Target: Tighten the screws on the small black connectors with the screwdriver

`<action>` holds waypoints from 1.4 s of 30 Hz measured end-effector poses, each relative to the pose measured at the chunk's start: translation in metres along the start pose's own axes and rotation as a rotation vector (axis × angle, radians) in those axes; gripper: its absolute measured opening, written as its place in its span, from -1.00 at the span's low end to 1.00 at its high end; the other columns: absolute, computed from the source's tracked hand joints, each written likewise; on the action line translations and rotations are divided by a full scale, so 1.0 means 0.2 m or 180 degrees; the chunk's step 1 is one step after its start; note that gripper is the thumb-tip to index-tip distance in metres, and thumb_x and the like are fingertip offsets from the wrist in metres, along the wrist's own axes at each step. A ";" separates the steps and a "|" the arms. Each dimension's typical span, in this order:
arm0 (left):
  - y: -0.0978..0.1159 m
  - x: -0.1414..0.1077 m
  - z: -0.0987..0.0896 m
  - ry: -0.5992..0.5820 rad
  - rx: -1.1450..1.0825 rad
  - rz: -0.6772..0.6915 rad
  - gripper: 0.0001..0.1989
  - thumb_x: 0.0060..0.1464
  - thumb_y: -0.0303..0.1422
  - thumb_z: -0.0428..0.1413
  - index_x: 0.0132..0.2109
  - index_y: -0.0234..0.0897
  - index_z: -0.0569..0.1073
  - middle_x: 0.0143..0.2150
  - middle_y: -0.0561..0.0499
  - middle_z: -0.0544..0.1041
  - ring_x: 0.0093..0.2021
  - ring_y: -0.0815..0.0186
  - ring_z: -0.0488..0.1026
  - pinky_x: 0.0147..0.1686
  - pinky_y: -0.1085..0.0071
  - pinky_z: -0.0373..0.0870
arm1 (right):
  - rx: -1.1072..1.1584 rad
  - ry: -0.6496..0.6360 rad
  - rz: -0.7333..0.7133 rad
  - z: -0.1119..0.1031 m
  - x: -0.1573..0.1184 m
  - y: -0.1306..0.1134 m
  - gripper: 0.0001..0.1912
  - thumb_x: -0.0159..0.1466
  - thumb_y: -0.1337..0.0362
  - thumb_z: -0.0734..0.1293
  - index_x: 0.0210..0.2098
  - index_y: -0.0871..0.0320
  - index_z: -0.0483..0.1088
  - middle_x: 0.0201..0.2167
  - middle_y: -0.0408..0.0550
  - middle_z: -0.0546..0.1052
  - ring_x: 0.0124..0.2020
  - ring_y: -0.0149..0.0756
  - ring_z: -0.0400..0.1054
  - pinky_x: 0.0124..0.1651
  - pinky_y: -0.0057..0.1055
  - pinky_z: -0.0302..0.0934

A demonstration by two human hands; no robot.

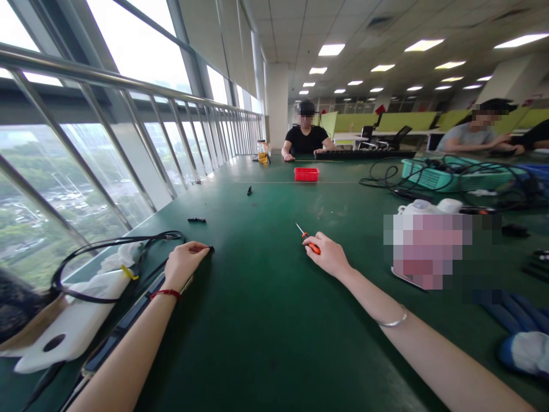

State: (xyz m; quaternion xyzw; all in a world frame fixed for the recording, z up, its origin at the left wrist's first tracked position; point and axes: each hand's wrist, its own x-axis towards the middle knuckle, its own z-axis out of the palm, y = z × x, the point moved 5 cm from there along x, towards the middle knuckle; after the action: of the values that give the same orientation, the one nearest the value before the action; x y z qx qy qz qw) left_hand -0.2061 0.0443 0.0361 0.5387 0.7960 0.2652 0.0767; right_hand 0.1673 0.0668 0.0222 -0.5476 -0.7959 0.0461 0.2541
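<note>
My right hand (328, 254) is closed around the orange and black handle of a screwdriver (311, 245), whose thin metal shaft points away to the upper left, just over the green table (266, 309). On the left, my left hand (184, 263) pinches a small black piece (211, 249) between thumb and fingertips, low at the table. That piece is too small to name. Beyond this hand lies a short black strip-like part (197, 220). Under and beside my left forearm runs a long dark bar-shaped device (124, 326).
A black cable (81, 297) loops by a white board (72, 332) on the left. Ahead stands a red basket (306, 174), with a seated person (306, 137) behind. A teal basket (450, 174) of cables and blue gloves (510, 315) are on the right.
</note>
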 end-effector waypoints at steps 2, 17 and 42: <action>0.04 -0.01 0.03 -0.0049 -0.0065 0.0246 -0.66 -0.14 -0.11 0.07 -0.29 -0.23 0.54 -0.35 -0.01 0.58 -0.27 0.19 0.49 -0.34 0.43 0.35 | 0.0047 0.0080 -0.0009 -0.01 -0.01 -0.01 -0.75 0.18 0.18 0.20 -0.17 0.03 0.39 -0.29 -0.14 0.37 -0.48 -0.45 0.27 -0.43 -0.50 0.11; 0.76 -0.36 0.41 -0.0935 -0.0886 0.2278 -0.82 -0.03 -0.39 0.09 -0.26 -0.25 0.55 -0.27 -0.01 0.55 -0.25 0.28 0.45 -0.18 0.36 0.37 | 0.1506 0.1479 -0.0016 -0.40 -0.17 -0.16 -0.74 0.23 0.12 0.17 -0.43 0.14 0.36 -0.55 -0.16 0.45 -0.58 -0.45 0.25 -0.51 -0.53 0.09; 0.80 -0.44 0.41 -0.0745 -0.0937 0.2655 -0.85 0.03 -0.39 0.08 -0.26 -0.20 0.54 -0.26 0.02 0.52 -0.21 0.28 0.40 -0.19 0.35 0.34 | 0.1444 0.1408 -0.0400 -0.31 -0.36 -0.25 -0.87 0.19 0.27 0.20 -0.44 0.11 0.35 -0.55 -0.17 0.46 -0.61 -0.46 0.28 -0.53 -0.50 0.17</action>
State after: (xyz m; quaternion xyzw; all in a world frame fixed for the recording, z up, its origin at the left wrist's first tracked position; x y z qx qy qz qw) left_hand -0.0070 0.0381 0.0333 0.8229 0.4509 0.3210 0.1285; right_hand 0.1728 -0.0301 0.0676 -0.4236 -0.7230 0.0864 0.5389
